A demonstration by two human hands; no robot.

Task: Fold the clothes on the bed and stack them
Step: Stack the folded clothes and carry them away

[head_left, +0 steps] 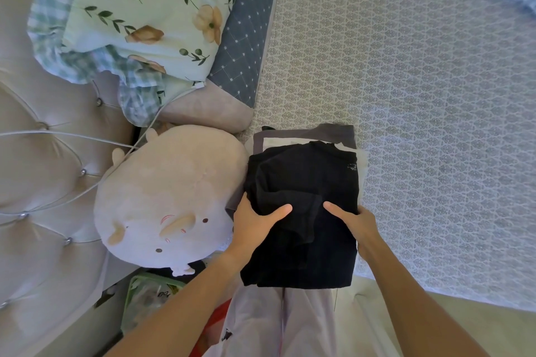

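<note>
A: Start from the left. What's there?

B: A tufted headboard [43, 153] with a white cable [87, 136] across it, then a floral pillow [150, 9] and a cream plush toy [165, 197] lying just beside the stack of folded clothes [304, 139]. Below the toy sits a green-rimmed container [150, 293].

A: And the task's own thing?

B: A folded black garment [307, 182] on top of that stack, at the near edge of the bed [420, 95]. Grey and white layers show beneath its far edge.

A: The hands?

B: The left hand [255, 223] grips the garment's left edge, thumb on top, fingers tucked underneath. The right hand [352, 223] does the same at the right edge, thumb pressing the cloth, fingers hidden below.

A: What could go wrong?

B: As I judge it, the near part overhangs the edge of the bed toward the person's legs, so letting go early could let it slide off. There's also a loose flap bunched between the thumbs; it may spring open and spoil the fold. And the plush toy crowds the left side, so a nudge could tip the pile.

A: Any writing?

B: A small pale mark [351, 166] near the garment's far right corner, too small to read. Some scrawl on the container, unreadable as well.
</note>
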